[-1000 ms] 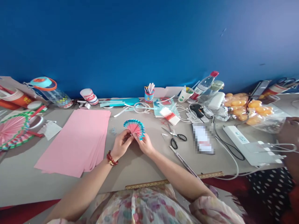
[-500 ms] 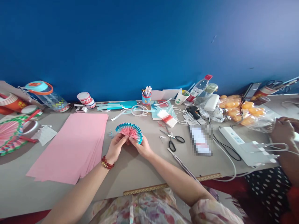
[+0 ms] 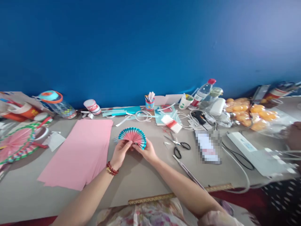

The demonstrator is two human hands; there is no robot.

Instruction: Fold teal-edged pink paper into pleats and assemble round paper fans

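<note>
A small pleated paper fan (image 3: 132,135), pink with a blue outer edge, is spread in a half circle between my hands. My left hand (image 3: 121,151) pinches its lower left side near the base, thumb in front. On the lower right, my right hand (image 3: 146,151) grips it the same way, both thumbs almost meeting at the centre. Fingers behind the folds are hidden. To the left lies a stack of pink paper (image 3: 80,150). Black-handled scissors (image 3: 177,144) rest partly open to the right, with a slim, pen-like tool (image 3: 188,171) below them.
Left stands a bottle (image 3: 56,105) beside a larger pink-green fan (image 3: 20,141). Along the wall are a jar (image 3: 92,107), blue paper strips (image 3: 127,110), a pen cup (image 3: 150,103) and a plastic bottle (image 3: 202,92). Right are a phone (image 3: 208,147), a power strip (image 3: 254,153) and a co-worker's hand (image 3: 294,135).
The view has shifted, so most things sit slightly further right and lower. Both hands keep hold of the fan, which is tilted a little differently. The co-worker's hand shows less at the right edge.
</note>
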